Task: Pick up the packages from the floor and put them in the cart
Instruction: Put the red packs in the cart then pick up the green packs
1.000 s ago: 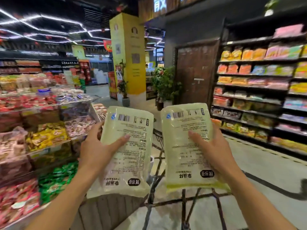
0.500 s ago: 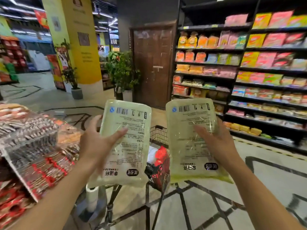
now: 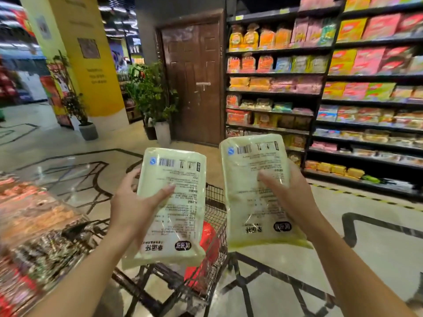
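Note:
My left hand [image 3: 135,207] grips a pale yellow-green package [image 3: 180,179] with a barcode and printed text, held upright in front of me. My right hand [image 3: 290,197] grips a second, matching package [image 3: 247,170], held a little higher and to the right. Below and between the two packages stands a black wire shopping cart [image 3: 214,197]. A red bag [image 3: 209,245] lies inside it. The left package hangs over the cart's basket; the right one is above the cart's right side.
A low display of wrapped snacks [image 3: 34,236] runs along my left. Dark shelves of packaged goods [image 3: 320,88] fill the right. Ahead are a brown door [image 3: 194,83], potted plants [image 3: 153,97] and a yellow pillar [image 3: 91,56]. Patterned tile floor [image 3: 377,236] lies open to the right.
The view has swung right and down, from the snack display toward the shelves. The cart has come fully into view below the packages. Both hands keep hold of their packages.

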`<state>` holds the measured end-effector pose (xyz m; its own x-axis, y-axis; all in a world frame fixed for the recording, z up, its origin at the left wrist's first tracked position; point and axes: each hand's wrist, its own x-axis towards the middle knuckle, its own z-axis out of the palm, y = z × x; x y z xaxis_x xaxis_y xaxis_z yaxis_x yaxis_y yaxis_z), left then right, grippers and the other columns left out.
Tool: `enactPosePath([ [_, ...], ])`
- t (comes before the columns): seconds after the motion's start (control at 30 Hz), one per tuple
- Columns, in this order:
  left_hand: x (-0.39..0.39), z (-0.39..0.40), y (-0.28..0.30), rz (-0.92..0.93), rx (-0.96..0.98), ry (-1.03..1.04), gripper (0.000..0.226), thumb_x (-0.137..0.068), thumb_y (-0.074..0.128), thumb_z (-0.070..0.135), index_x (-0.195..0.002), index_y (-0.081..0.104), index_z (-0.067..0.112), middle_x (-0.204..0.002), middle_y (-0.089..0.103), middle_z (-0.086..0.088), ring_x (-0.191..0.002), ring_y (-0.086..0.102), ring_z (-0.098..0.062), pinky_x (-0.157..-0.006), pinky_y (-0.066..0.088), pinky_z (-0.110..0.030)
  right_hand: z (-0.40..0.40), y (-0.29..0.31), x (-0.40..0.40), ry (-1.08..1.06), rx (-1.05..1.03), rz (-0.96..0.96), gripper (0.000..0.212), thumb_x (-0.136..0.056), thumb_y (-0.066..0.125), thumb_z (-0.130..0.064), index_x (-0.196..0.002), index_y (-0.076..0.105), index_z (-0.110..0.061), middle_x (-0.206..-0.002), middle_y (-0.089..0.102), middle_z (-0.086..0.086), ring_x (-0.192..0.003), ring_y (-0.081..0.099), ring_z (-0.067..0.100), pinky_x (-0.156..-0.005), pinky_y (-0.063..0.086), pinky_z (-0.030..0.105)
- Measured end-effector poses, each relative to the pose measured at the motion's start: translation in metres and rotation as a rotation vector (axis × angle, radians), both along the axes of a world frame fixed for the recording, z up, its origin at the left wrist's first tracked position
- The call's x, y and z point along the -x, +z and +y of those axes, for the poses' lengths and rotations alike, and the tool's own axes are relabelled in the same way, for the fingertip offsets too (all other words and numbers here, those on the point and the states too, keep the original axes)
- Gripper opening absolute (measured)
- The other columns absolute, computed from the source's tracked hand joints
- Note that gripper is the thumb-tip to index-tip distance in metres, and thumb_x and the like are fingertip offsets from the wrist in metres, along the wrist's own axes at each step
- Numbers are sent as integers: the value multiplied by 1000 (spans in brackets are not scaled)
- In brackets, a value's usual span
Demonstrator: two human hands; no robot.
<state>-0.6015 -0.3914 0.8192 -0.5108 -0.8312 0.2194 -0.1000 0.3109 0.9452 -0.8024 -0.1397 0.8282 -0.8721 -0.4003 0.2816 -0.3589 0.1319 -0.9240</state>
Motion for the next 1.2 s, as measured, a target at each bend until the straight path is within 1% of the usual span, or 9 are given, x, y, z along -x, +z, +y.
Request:
enactPosePath([
  [0.2,83,-10,4,9,-32,155,87,-52,94,58,-128,53,46,-107,71,8,-84,77,-23,-67,64,-49,-36,0,120,129,-18,-41,54,-88,78,-46,-135,54,-36,-110,75,-11,-89,76,5,-78,65,39],
  [0.4,134,-41,-6,15,-83,277,95,-51,96,56,-135,54,38,-111,74,5,-86,77,-22,-71,64,-51,-101,-12,194,270,-25,-75,38,-88,79,-42,-119,57,-46,-106,77,-12,-86,77,7,-77,65,41],
  [0.57,158,-80,-34,0,-80,389,83,-63,94,43,-136,56,27,-102,69,15,-86,71,-10,-69,58,-37,-178,-36,225,430,-48,-139,46,-92,77,-36,-131,54,-36,-107,77,-7,-82,78,7,-61,62,25],
  [0.63,164,-104,-49,-21,-78,444,85,-65,93,43,-140,54,27,-101,66,16,-87,67,-7,-65,53,-32,-212,-50,235,496,-58,-195,44,-93,76,-33,-132,53,-34,-107,78,-4,-81,79,12,-61,63,29],
  [0.73,172,-143,-73,-34,-114,502,89,-64,92,50,-141,52,27,-113,69,4,-92,70,-17,-74,58,-41,-269,-73,250,553,-101,-224,44,-91,77,-37,-129,55,-34,-110,78,0,-83,80,15,-66,66,36],
  [0.93,185,-210,-111,-59,-128,618,82,-71,91,43,-140,52,23,-115,60,8,-96,59,-13,-80,46,-34,-365,-114,271,640,-156,-253,56,-91,77,-35,-126,38,-55,-112,75,0,-81,80,21,-67,66,48],
  [1.0,185,-226,-126,-66,-132,655,85,-70,91,45,-142,52,21,-121,58,9,-108,57,-15,-83,44,-30,-392,-128,276,664,-191,-254,54,-92,77,-35,-127,40,-52,-111,76,2,-80,80,21,-64,66,43],
  [1.1,185,-242,-152,-83,-167,721,78,-71,91,45,-137,55,23,-120,61,11,-107,60,-13,-74,44,-19,-426,-155,277,709,-228,-290,53,-93,76,-32,-133,43,-45,-111,76,1,-82,80,19,-61,65,35],
  [1.2,188,-255,-189,-92,-280,781,82,-67,92,50,-136,56,24,-121,69,6,-109,67,-17,-90,55,-36,-453,-188,274,753,-272,-284,57,-94,77,-25,-140,45,-31,-114,73,-4,-87,76,0,-64,60,18],
])
